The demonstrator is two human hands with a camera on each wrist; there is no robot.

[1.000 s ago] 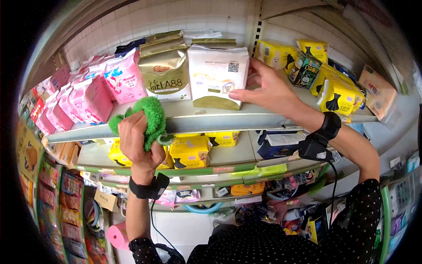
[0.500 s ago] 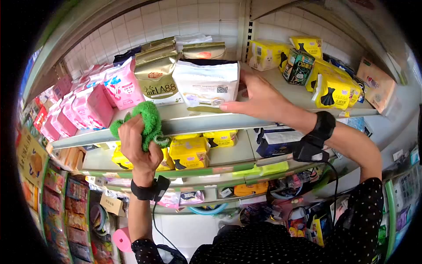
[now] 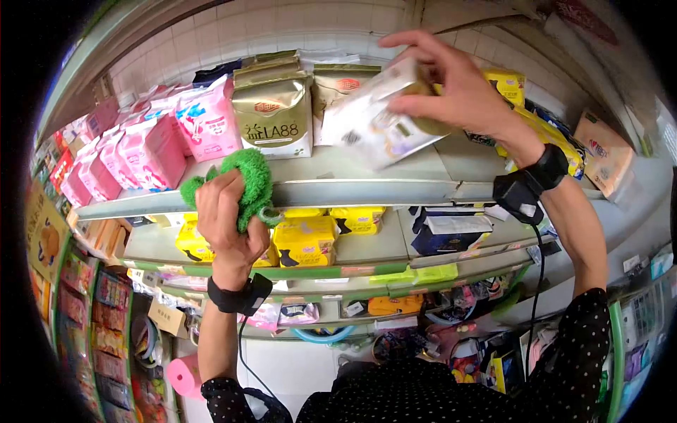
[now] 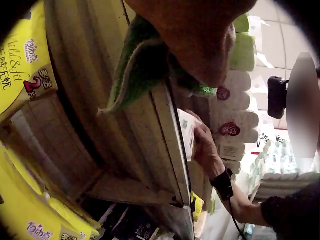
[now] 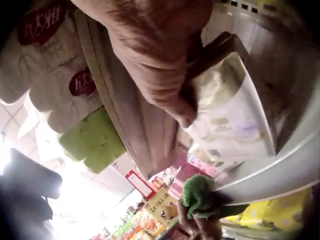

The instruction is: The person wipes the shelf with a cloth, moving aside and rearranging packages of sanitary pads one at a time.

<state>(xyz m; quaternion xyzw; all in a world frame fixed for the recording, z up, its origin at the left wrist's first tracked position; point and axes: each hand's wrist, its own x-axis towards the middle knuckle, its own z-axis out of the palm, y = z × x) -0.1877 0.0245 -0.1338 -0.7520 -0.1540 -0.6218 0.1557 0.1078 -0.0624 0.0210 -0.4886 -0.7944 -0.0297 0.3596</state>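
Note:
My right hand (image 3: 465, 99) grips a white package (image 3: 388, 130) with a gold end, thumb on its front. The package is tilted and blurred over the upper shelf (image 3: 423, 168); the right wrist view also shows the thumb against the white package (image 5: 230, 125). In my left hand (image 3: 227, 229) is a bunched green fluffy cloth (image 3: 252, 183), held at the shelf's front edge. A corner of the green cloth (image 4: 132, 70) hangs down in the left wrist view. Left of the white package stands a gold package (image 3: 271, 113), with another gold package (image 3: 342, 79) behind.
Pink packages (image 3: 148, 158) line the left of the upper shelf. Yellow packages (image 3: 553, 137) and a peach-coloured package (image 3: 605, 151) sit at its right. On the shelf below are more yellow packages (image 3: 305, 241) and a dark blue package (image 3: 451, 233).
The white package stood upright beside the front gold package, then tilted; now it is raised and turned to the right in my right hand. The left hand has hardly moved.

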